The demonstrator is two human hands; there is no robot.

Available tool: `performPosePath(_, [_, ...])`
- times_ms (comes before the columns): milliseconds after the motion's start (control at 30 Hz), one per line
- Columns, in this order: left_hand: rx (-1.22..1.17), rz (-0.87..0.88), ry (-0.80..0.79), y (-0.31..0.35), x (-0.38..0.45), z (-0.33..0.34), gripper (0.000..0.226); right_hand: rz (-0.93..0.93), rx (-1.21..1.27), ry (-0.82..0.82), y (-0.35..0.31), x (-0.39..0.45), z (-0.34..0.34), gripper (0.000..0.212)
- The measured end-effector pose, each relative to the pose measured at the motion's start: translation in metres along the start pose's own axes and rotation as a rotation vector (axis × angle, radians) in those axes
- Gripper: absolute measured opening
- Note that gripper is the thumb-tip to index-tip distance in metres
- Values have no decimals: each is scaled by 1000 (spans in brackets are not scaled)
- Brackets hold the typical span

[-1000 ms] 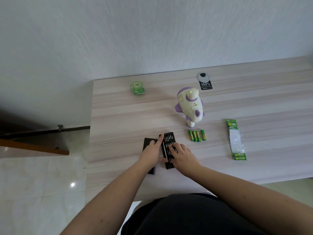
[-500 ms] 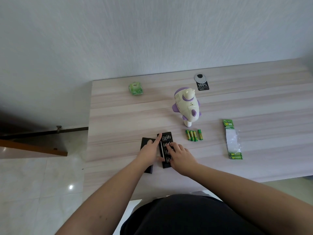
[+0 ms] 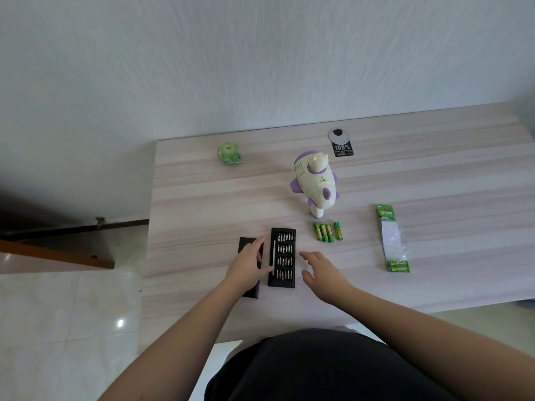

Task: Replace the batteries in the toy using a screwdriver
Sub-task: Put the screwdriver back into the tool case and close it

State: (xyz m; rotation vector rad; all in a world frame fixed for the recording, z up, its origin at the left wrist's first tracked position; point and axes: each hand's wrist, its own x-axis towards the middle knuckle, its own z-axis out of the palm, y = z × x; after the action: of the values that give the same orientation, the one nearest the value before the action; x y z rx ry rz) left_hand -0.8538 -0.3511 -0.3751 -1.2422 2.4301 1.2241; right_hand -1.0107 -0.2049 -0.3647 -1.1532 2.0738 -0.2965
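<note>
bare forearms, no sleeves; dark black garment (image 3: 318, 369) below.

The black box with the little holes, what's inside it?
The black box holds rows of small silver screwdriver bits and a long thin silver handle down its left side. The left hand covers a little of that left edge.

On the surface (image 3: 202, 204), the bit tray (image 3: 282, 257) is set near the front edge, with its cover (image 3: 248, 267) just to its left. The batteries (image 3: 327, 232) are laid right of the tray, the toy (image 3: 315, 183) behind them, the battery pack (image 3: 394, 241) farther right.
</note>
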Motion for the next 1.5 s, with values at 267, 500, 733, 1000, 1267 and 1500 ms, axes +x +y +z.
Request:
performPosePath(267, [49, -28, 106, 6, -16, 22, 72, 38, 56, 20, -11, 17, -15, 48])
performPosePath(500, [187, -7, 72, 0, -10, 18, 67, 94, 68, -19, -14, 28, -18, 51])
performPosePath(733, [297, 41, 41, -9, -5, 15, 58, 104, 158, 6, -14, 25, -12, 52])
performPosePath(1000, [320, 85, 33, -17, -1, 14, 55, 167, 250, 77, -18, 26, -3, 61])
performPosePath(1267, [311, 147, 21, -18, 0, 9, 50, 318, 255, 57, -21, 31, -4, 62])
performPosePath(1500, [317, 181, 87, -27, -1, 4, 53, 407, 365, 138, -18, 22, 0, 60])
